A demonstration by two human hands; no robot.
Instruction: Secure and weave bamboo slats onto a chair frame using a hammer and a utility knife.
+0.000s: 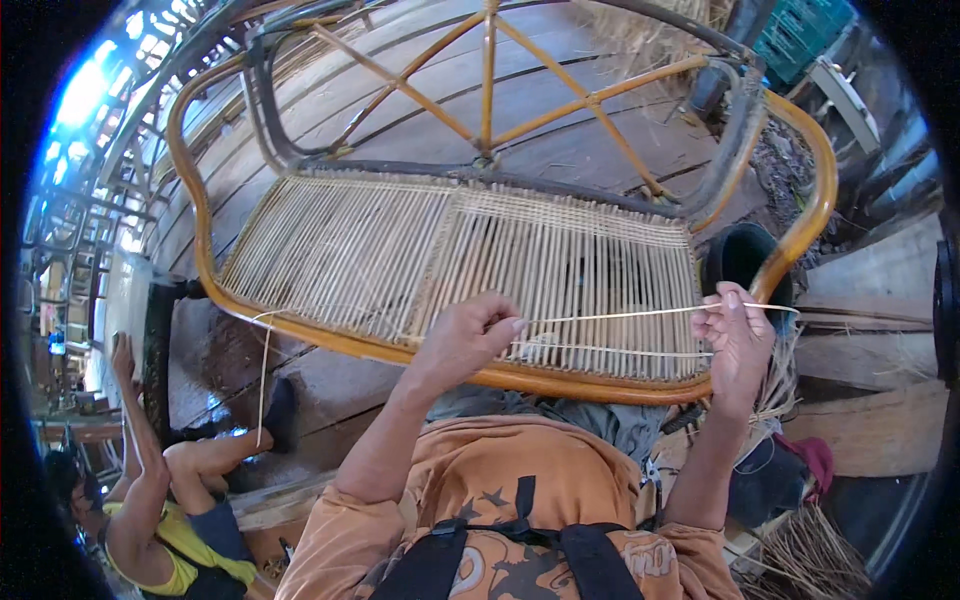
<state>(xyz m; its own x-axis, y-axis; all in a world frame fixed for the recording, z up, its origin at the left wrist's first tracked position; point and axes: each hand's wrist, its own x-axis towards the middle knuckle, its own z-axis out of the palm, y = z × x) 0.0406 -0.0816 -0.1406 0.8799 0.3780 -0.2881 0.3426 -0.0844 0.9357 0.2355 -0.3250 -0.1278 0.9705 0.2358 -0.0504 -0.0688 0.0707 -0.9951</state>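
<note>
A rattan bench [487, 376] with a curved, glossy frame stands in front of me, its seat [340, 235] laid with many thin parallel canes. Over the front right part of the seat, my right hand [738, 335] pinches a pale cane strand [620, 316] between thumb and fingers. The strand loops out beyond that hand, and a second length runs lower across the seat. Near the seat's front middle, my left hand [470, 340] is closed with its fingertips at the strand's other end. A loose strand end [265, 385] hangs over the front rail at left.
At lower left another person [160, 510] in a yellow top sits close to the bench. A dark bucket [740, 255] stands by its right arm. Bundled thin canes [810, 550] lie at lower right, and a green crate [800, 40] stands at the far right.
</note>
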